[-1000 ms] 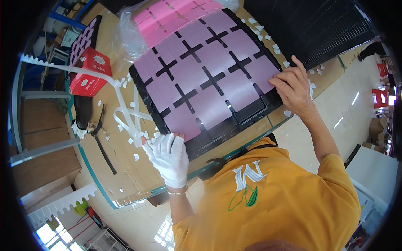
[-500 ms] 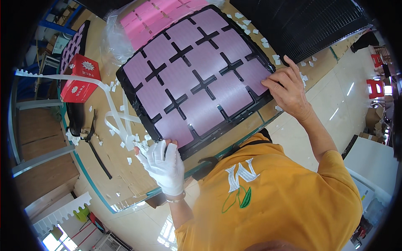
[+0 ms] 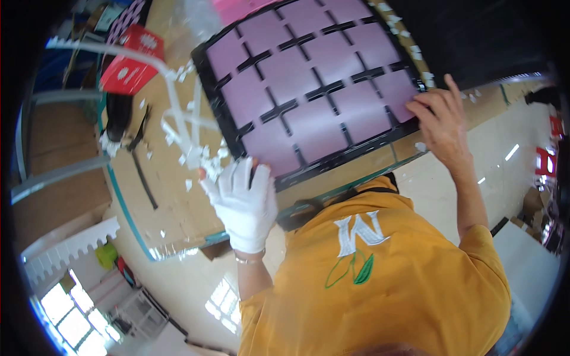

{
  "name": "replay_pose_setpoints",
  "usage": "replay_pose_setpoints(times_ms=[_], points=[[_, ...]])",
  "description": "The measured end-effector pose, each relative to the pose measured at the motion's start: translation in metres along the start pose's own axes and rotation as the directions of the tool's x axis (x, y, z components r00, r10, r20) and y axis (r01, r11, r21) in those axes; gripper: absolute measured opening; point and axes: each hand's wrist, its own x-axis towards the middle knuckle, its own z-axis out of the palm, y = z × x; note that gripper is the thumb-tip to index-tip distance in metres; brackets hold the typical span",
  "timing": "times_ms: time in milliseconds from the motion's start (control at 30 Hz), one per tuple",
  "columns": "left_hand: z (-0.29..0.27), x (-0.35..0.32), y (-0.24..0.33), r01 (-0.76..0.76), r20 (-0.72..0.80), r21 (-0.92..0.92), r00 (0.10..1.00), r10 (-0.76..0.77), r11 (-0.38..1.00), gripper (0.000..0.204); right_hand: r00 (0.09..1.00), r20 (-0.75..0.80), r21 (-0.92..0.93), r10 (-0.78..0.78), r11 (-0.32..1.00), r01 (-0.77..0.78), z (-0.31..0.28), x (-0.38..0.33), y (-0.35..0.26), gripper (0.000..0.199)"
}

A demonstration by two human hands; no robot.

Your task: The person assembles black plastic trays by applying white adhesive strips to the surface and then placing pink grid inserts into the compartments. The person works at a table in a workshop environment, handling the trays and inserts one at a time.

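Note:
A large rectangular black panel (image 3: 292,178) lies tilted on the table, its top covered with glossy purple film squares (image 3: 332,121) divided by black cross-shaped gaps. My left hand (image 3: 244,204), in a white glove with bare fingertips, closes thumb and fingers at the panel's near left corner. At the near right corner my bare right hand (image 3: 442,121) has its thumb and bent fingers on the edge, with one finger raised. Whether either pinches a film edge is too small to tell. White curled strips (image 3: 187,127) and scraps lie beside my left hand.
The cardboard-covered table (image 3: 169,207) has a teal edge. A red box (image 3: 132,62) stands at the left, near a black strap (image 3: 142,175). Pink sheeting (image 3: 240,8) and clear plastic (image 3: 199,21) lie beyond the panel. A dark ribbed panel (image 3: 487,44) is at the right.
The whole view has shifted, so the panel and table appear higher and slightly turned. Both hands stay at the same near corners of the panel.

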Motion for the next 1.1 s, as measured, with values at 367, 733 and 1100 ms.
replay_pose_setpoints(times_ms=[367, 733, 1100], points=[[-0.030, -0.019, -0.015, -0.044, -0.048, 0.018, 0.998, 0.045, 0.999, 0.055, 0.995, -0.021, 0.022, 0.102, 0.995, -0.101, -0.033, -0.026, 0.017, 0.016], [-0.018, 0.039, -0.010, -0.159, -0.027, 0.010, 0.987, 0.159, 0.987, 0.061, 0.975, -0.224, 0.042, -0.013, 0.999, 0.023, -0.014, 0.016, 0.027, 0.014], [-0.032, 0.039, -0.030, 0.041, -0.255, -0.042, 0.966, -0.050, 0.998, 0.041, 0.971, -0.203, 0.085, -0.129, 0.985, 0.149, -0.014, 0.042, 0.017, 0.016]])
